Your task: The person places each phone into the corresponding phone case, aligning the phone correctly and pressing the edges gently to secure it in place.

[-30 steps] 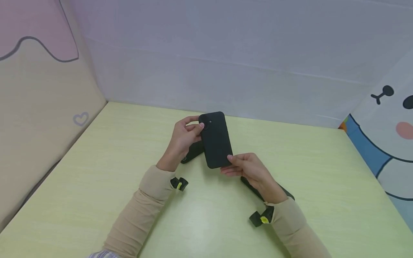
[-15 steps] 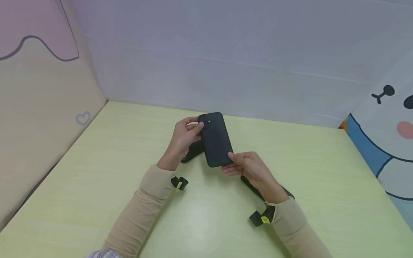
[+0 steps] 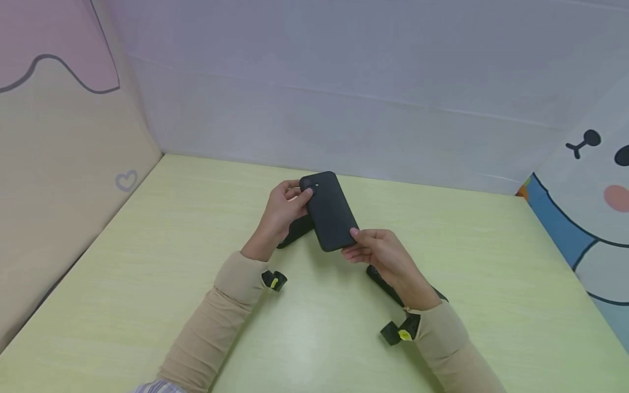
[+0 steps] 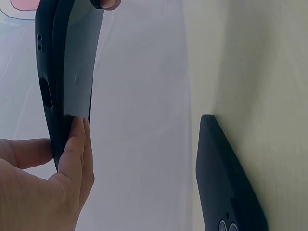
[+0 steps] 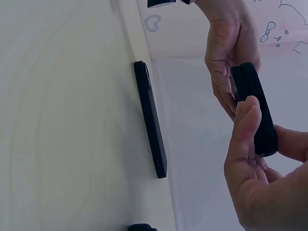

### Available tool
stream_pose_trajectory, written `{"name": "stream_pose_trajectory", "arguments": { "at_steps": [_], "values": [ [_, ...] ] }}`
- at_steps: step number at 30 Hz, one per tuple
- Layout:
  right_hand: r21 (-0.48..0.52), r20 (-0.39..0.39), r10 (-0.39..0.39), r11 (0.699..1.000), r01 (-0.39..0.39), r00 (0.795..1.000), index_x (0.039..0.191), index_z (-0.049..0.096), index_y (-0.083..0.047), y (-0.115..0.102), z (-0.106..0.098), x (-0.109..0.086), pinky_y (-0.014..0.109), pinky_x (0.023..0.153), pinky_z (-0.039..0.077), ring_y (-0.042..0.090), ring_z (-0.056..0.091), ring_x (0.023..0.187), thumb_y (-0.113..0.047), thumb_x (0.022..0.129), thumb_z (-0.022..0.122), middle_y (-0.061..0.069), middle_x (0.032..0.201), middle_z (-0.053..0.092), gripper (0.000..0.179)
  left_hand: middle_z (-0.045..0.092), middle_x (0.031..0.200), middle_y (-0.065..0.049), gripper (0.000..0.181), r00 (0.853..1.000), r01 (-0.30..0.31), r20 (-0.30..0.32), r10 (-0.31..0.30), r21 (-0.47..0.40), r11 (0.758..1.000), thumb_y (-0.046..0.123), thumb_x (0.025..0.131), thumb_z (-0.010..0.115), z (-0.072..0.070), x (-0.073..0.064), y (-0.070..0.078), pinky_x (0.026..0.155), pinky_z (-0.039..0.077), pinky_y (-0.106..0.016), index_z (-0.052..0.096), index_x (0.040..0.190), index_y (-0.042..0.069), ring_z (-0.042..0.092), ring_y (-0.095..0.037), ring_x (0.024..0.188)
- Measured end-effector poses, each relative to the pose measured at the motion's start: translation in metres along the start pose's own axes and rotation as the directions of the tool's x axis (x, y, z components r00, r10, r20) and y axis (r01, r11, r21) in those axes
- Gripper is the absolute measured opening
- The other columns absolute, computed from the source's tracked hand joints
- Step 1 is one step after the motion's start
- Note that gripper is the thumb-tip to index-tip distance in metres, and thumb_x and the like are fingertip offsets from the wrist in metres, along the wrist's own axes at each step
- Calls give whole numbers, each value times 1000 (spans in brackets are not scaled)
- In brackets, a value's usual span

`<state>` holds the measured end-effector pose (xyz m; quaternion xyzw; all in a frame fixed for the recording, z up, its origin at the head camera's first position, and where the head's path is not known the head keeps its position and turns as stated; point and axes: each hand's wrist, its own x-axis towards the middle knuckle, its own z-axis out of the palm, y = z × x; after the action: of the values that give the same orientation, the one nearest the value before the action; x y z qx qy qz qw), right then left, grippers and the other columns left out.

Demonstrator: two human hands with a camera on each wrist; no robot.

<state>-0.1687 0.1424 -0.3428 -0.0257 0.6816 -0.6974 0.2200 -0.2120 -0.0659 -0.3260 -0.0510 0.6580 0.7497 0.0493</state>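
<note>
Above the table, both hands hold a black phone case [image 3: 334,215], its back with the camera corner facing the head camera. My left hand [image 3: 281,212] pinches its upper left corner, thumb on the back. At the lower right corner my right hand [image 3: 385,255] pinches it between thumb and fingers. In the left wrist view the case [image 4: 50,91] shows side cutouts and a grey inner face [image 4: 82,57]. Two layers show along its edge in the right wrist view; I cannot tell how firmly they fit. Behind the left hand a black phone [image 3: 296,230] lies on the table.
Another black phone-shaped slab [image 3: 385,286] lies under my right wrist. Small black wrist cameras [image 3: 275,280] are strapped at the cuffs. A pale wall sheet [image 3: 344,109] stands behind the yellowish table [image 3: 304,338], with printed panels at both sides.
The held case has tilted further, its lower end swinging slightly right and up. My right hand has moved a little that way too; the left hand keeps its pinch.
</note>
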Motion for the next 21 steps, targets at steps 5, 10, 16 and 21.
{"name": "stream_pose_trajectory", "arguments": {
  "at_steps": [5, 10, 16, 21],
  "values": [
    [27, -28, -2, 1000, 2, 1000, 111, 52, 17, 1, -1, -1, 24, 66, 53, 12, 67, 67, -18, 94, 52, 1, 69, 69, 39, 57, 111, -17, 48, 999, -15, 46, 14, 15, 1000, 8, 90, 57, 3, 0, -3, 80, 53, -35, 38, 134, 8, 65, -13, 76],
    [46, -36, -3, 999, 5, 999, 115, 48, 20, 1, -1, -2, 24, 67, 54, 12, 68, 68, -16, 93, 52, 2, 70, 69, 43, 60, 112, -24, 52, 994, -8, 108, 1, 61, 998, 10, 90, 56, 4, -1, -4, 79, 53, -38, 33, 137, 12, 67, -15, 74],
    [45, -35, -2, 999, 4, 999, 117, 47, 21, 1, -2, -3, 25, 68, 55, 12, 68, 69, -14, 94, 51, 3, 72, 70, 42, 61, 112, -23, 51, 995, -20, 99, 10, 97, 995, 9, 90, 57, 5, -3, -2, 77, 54, -38, 35, 136, 11, 67, -17, 73],
    [49, -56, -4, 999, 7, 998, 117, 47, 21, 1, 1, -3, 26, 68, 55, 12, 68, 69, -13, 94, 51, 4, 72, 70, 41, 62, 112, -23, 51, 997, -18, 79, 10, 99, 995, 7, 89, 57, 6, -3, -3, 76, 54, -37, 36, 135, 11, 67, -17, 73]
  ]
}}
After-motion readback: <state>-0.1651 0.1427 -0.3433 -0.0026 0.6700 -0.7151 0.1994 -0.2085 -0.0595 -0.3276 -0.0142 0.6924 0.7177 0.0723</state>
